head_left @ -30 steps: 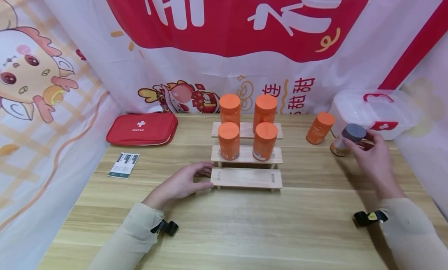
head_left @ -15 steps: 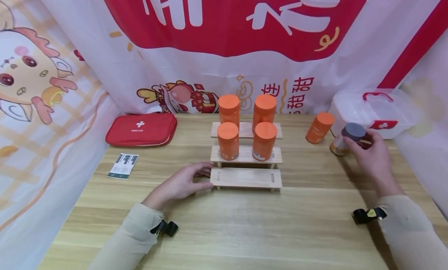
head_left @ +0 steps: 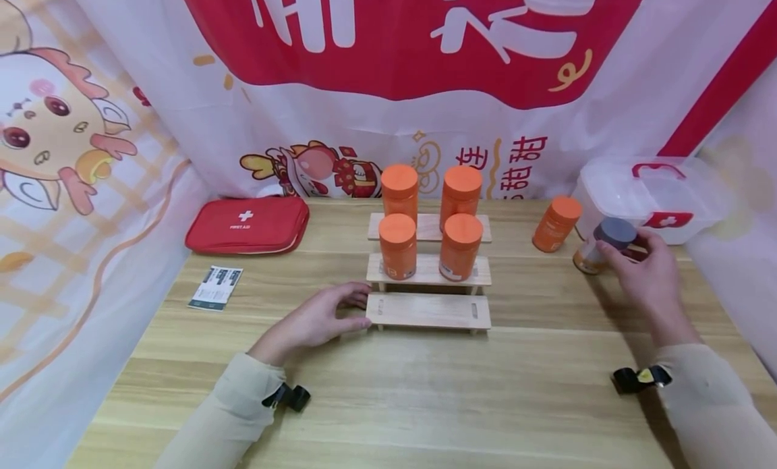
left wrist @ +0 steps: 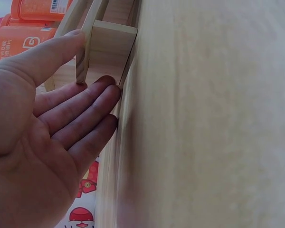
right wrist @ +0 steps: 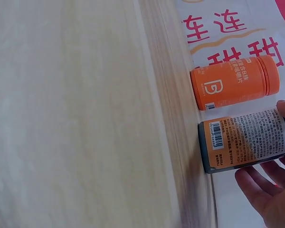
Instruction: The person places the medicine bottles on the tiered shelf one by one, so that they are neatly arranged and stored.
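On the right, my right hand (head_left: 652,280) grips a grey-capped pill bottle (head_left: 616,234) near its top; the bottle (right wrist: 247,140) shows a barcode and small print in the right wrist view, its base at the tabletop. Beside it, apart, stands an orange pill bottle (head_left: 556,224). My left hand (head_left: 318,314) holds the left end of a three-tier wooden stand (head_left: 427,311) at its lowest tier, thumb at the front corner, fingers behind. The lowest tier is bare. Two orange bottles (head_left: 398,246) are on the middle tier and two more orange bottles (head_left: 461,185) on the top one.
A red first aid pouch (head_left: 246,225) lies at the back left, with a printed card (head_left: 215,288) in front of it. A clear white lidded box (head_left: 649,192) with a red handle stands behind the right-hand bottles. A printed cloth (head_left: 340,104) hangs behind the table.
Nearly everything stays in place. Both hands keep their holds on the stand and the grey-capped bottle; only a slight shift of the head view shows.
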The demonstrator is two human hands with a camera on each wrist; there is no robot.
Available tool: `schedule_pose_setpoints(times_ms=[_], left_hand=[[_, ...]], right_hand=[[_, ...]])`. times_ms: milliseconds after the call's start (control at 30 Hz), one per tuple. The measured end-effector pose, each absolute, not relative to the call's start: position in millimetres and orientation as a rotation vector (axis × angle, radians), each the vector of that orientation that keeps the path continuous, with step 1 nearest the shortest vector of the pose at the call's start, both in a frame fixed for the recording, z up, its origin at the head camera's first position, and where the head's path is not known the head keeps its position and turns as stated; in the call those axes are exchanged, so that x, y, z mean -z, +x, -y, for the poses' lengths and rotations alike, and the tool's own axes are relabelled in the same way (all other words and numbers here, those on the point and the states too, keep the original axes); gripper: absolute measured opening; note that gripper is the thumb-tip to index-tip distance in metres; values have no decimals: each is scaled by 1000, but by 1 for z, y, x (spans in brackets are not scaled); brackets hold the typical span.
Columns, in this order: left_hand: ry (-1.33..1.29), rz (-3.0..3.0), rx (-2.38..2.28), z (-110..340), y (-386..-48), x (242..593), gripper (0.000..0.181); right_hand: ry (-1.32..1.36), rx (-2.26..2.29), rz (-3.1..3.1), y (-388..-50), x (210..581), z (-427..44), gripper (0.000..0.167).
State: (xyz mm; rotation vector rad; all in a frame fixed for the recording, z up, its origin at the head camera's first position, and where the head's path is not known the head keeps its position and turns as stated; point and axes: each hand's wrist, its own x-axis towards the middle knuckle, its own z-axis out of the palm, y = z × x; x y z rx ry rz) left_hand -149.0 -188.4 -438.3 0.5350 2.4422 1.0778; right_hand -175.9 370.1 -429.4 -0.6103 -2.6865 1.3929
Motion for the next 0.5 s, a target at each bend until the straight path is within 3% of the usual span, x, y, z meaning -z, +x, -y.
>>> schedule_pose_setpoints(times_ms=[500], left_hand=[[553,-2444,-1081,188,-149,440,62]], right_hand=[[-518,-1337,2652,-169,430,-368,88]])
